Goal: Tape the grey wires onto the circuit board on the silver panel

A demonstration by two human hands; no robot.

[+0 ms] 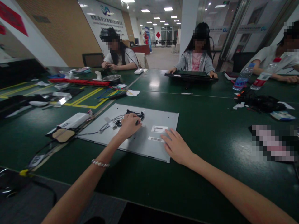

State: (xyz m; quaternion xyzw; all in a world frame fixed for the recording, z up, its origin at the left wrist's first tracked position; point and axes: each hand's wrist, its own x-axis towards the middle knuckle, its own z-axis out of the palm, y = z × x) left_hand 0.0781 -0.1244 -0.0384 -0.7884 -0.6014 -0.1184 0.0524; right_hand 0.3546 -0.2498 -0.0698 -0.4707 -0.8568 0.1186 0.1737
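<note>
A flat light-grey panel [140,146] lies on the green table in front of me, like the back of a display panel. It bears a white printed label [159,129] and a barcode sticker [156,139]. My left hand [130,126] is over its middle, fingers curled beside a black plastic bracket [135,114]; something small and dark shows at the fingertips, too unclear to name. Thin dark cables [108,123] run left from under that hand, with clear tape across them. My right hand [177,146] rests with spread fingers on the panel's right edge, by the label.
Left of the panel sit a white box-shaped device [74,120] and a cable [44,148]. Farther back are a metal bowl [112,78], red strip [79,81] and yellow tape lines. Several people sit opposite; one holds a black screen [191,77]. Bottles [244,76] stand at right.
</note>
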